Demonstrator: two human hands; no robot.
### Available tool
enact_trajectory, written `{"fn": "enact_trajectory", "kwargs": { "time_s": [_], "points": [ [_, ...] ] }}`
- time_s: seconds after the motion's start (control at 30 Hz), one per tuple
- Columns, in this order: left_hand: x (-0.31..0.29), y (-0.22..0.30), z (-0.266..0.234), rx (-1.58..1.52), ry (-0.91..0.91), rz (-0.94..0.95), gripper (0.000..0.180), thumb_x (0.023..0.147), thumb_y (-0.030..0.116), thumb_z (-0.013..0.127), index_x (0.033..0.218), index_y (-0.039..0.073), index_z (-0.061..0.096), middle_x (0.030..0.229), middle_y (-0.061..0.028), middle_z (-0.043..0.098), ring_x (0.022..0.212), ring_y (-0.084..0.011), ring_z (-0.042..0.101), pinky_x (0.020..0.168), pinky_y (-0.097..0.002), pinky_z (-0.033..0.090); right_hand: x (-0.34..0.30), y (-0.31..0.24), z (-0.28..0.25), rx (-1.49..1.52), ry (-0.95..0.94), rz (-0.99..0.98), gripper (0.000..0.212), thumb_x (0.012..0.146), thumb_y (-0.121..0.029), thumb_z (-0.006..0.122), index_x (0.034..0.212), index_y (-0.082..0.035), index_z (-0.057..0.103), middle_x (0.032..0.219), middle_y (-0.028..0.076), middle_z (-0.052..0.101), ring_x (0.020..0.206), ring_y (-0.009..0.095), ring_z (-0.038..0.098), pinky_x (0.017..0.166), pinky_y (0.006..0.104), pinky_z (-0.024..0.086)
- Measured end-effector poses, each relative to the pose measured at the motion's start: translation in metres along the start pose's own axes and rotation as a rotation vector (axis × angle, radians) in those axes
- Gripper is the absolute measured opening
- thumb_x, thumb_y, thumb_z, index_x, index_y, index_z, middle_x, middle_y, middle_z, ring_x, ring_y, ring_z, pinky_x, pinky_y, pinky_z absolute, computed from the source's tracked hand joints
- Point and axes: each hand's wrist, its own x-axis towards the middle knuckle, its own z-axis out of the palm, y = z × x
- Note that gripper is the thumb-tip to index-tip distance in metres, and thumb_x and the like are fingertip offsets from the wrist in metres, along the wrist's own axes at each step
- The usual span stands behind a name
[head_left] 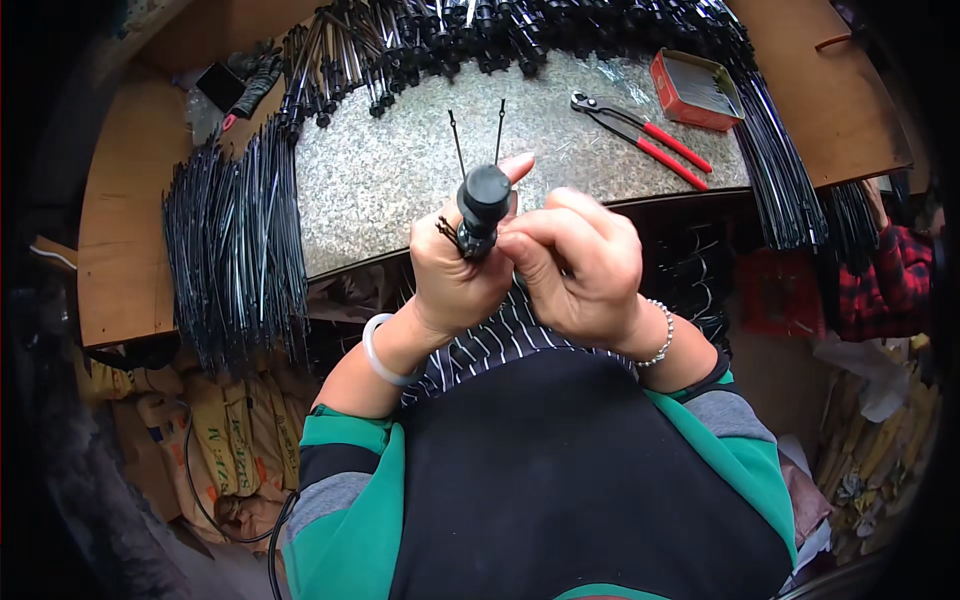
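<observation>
A black umbrella frame (487, 187) with a round cap is held upright above the table's near edge. My left hand (445, 275) wraps round its body, thumb pointing up and away. Two thin black ribs with small eyelet tips stick out beyond the cap, and several short rib ends poke out on its left side. My right hand (585, 262) is closed in a pinch against the frame's right side, just below the cap. Whatever lies between those fingertips is too small to make out.
On the speckled tabletop (370, 180) lie red-handled pliers (648, 145) beside a red box (695, 108) of thin metal pieces. Black rod bundles (235, 250) hang over the left edge, others (785, 185) over the right. More frames (400, 50) line the back. Another person's plaid sleeve (890, 290) shows at right.
</observation>
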Motion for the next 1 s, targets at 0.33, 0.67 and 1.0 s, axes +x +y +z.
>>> {"fn": "enact_trajectory", "kwargs": {
  "time_s": [0.33,0.67,1.0],
  "points": [
    [0.007,0.0,-0.022,-0.001,0.203,-0.182,0.025,0.091,0.002,0.046,0.113,-0.007,0.054,0.05,0.0036,0.045,0.036,-0.0011,0.036,0.034,-0.0167,0.029,-0.051,0.11,-0.049,-0.604,-0.19,0.365,0.021,0.081,-0.02,0.064,0.093,-0.003,0.057,0.086,0.01,0.057,0.087,0.023,0.055,0.072,0.0356,0.045],
    [0.009,0.003,-0.022,-0.05,0.227,-0.254,0.023,0.091,0.002,0.048,0.11,-0.004,0.058,0.052,0.0066,0.043,0.04,0.0011,0.034,0.036,-0.0167,0.026,-0.069,0.159,-0.077,-0.836,-0.516,0.298,0.016,0.083,-0.021,0.06,0.091,-0.008,0.054,0.091,0.011,0.051,0.087,0.028,0.051,0.073,0.0375,0.042],
    [0.008,-0.007,-0.02,-0.049,0.274,-0.309,0.02,0.09,0.001,0.05,0.104,0.0,0.063,0.053,0.0108,0.038,0.046,0.0025,0.03,0.041,-0.0189,0.02,-0.04,0.059,-0.074,0.923,-0.42,0.97,0.024,0.085,-0.025,0.061,0.09,-0.005,0.048,0.1,0.007,0.048,0.069,0.006,0.042,0.061,0.0171,0.037]
  ]
}}
